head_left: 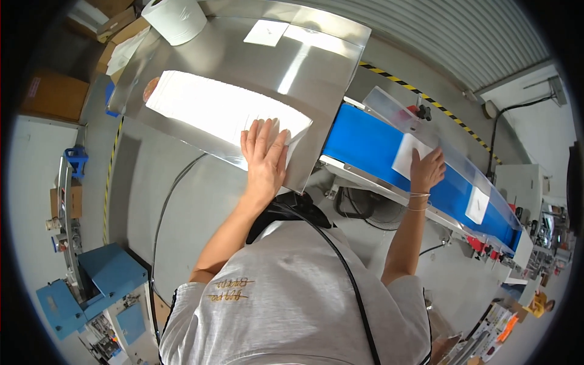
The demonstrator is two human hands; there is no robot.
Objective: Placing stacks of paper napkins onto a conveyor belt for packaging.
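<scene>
A worker's left hand [266, 163] lies over the near right end of a long row of white packets [207, 104] on a steel table [228, 58], fingers extended and slightly parted; whether they pinch any packet cannot be told. The right hand [427, 171] reaches over a blue conveyor belt [356, 132], loosely open, thumb apart from the fingers and at the edge of a single white packet [404, 154] lying on the belt — touching it, by the look of it, though a firm grip cannot be made out. A second belt packet [477, 205] lies farther along, beside a clear guard [389, 104].

The handling likely calls for a light, flat left palm, so the row does not fan or topple, and one packet at a time, laid square and well spaced, the right fingers clear of the guard.

Beyond the table's left end, an open carton [137, 28] shows white sheeting [126, 52] at its mouth; the contents of a larger brown box [56, 94] nearby — and of a blue bin [76, 160] — cannot be seen.
</scene>
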